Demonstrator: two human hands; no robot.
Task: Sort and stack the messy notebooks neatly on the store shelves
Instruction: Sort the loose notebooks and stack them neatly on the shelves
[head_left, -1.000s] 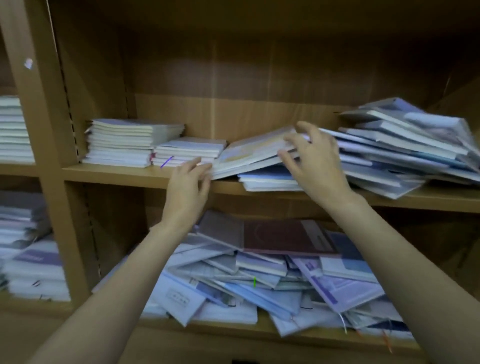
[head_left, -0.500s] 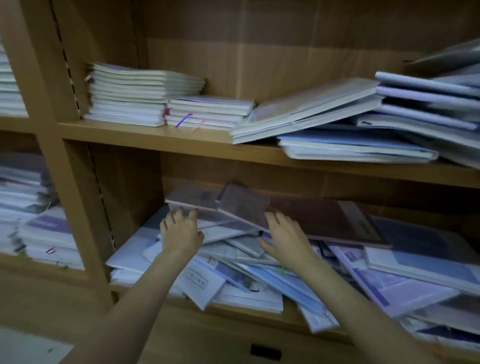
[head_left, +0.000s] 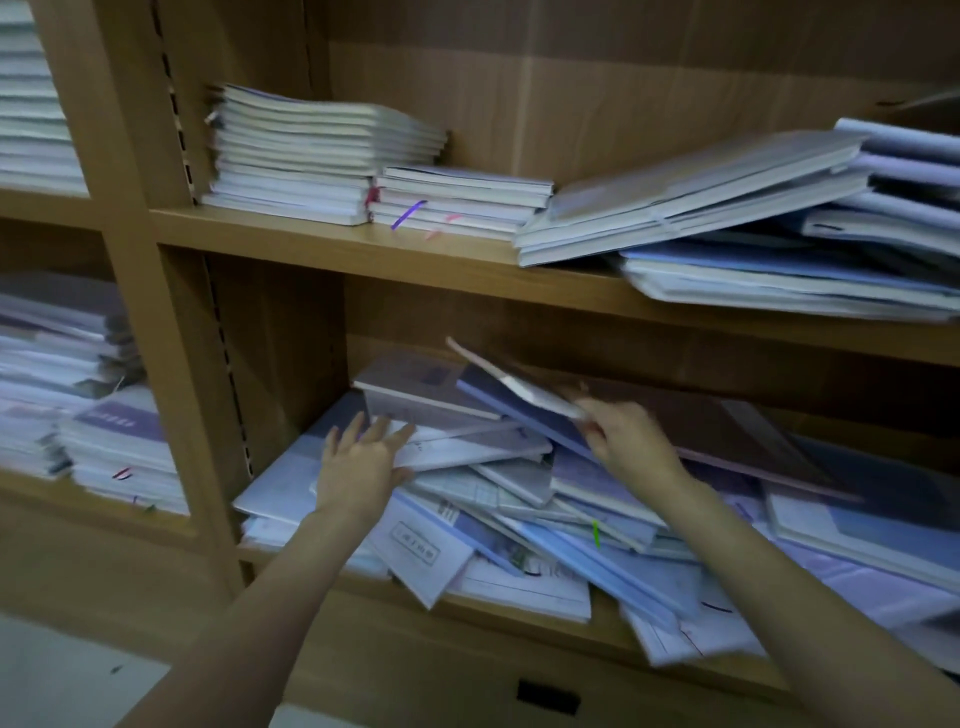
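A messy heap of notebooks (head_left: 545, 525) fills the lower shelf (head_left: 519, 616), many overhanging its front edge. My right hand (head_left: 626, 441) pinches the near corner of a thin notebook (head_left: 511, 382) and holds it tilted up above the heap. My left hand (head_left: 361, 460) lies flat with straight fingers on white notebooks at the heap's left side, beside a grey notebook (head_left: 415, 387). On the upper shelf (head_left: 363, 247) stand two neat stacks (head_left: 317, 156) at the left and a slanted, untidy pile (head_left: 727, 208) at the right.
A wooden upright (head_left: 171, 322) divides this bay from the left bay, which holds more notebook stacks (head_left: 104, 441). A large dark brown cover (head_left: 727, 426) lies over the heap's right part. A pale floor (head_left: 62, 670) shows at the bottom left.
Both hands dropped from the upper shelf to the lower heap. My right hand has taken a thin notebook by its corner and tipped it up; my left hand has flattened onto the white notebooks.
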